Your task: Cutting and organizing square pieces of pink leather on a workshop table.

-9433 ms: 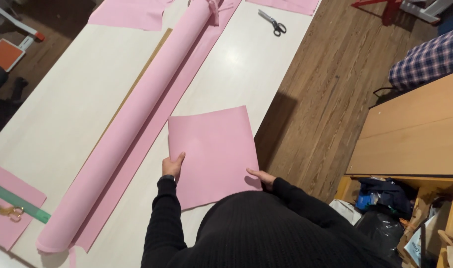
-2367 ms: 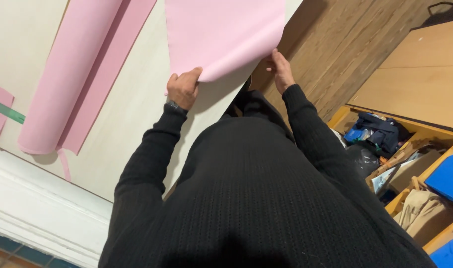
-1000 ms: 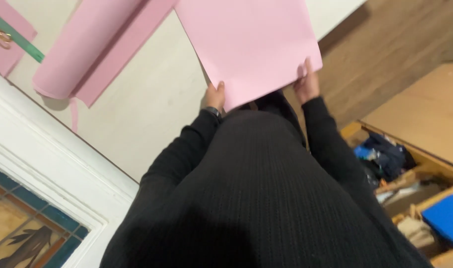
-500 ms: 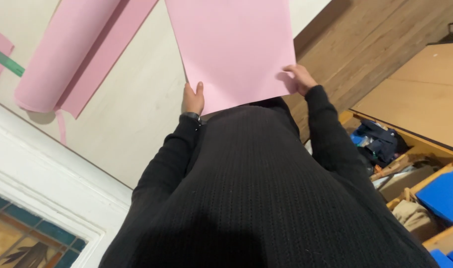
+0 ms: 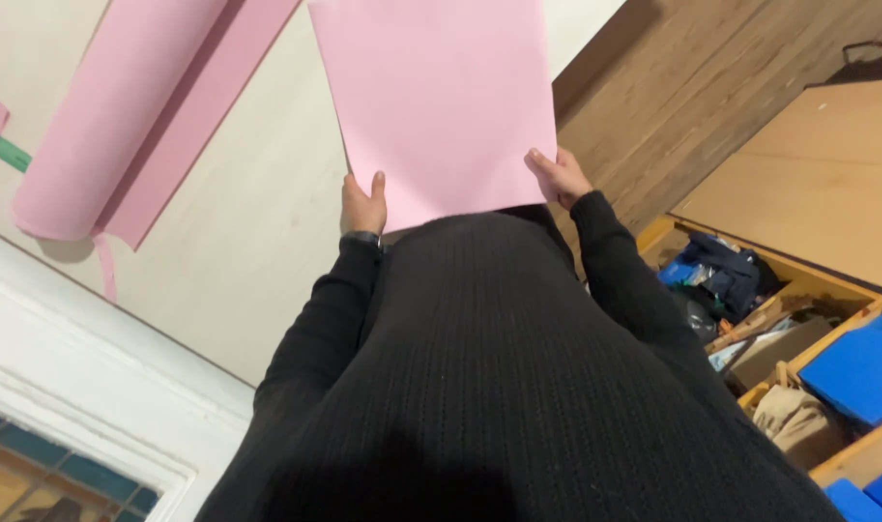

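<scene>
Pink sheet (image 5: 436, 106) is pinched at its near corners by both hands. Left hand (image 5: 363, 205) and right hand (image 5: 557, 176) each close fingers on it above the white table (image 5: 238, 251).

pink sheet (image 5: 436, 97) — flat, smooth | held over pale table — near edge

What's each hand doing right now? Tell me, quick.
Left hand: closed on the near left corner of the pink sheet, thumb on top.
Right hand: closed on the sheet's near right corner.
</scene>
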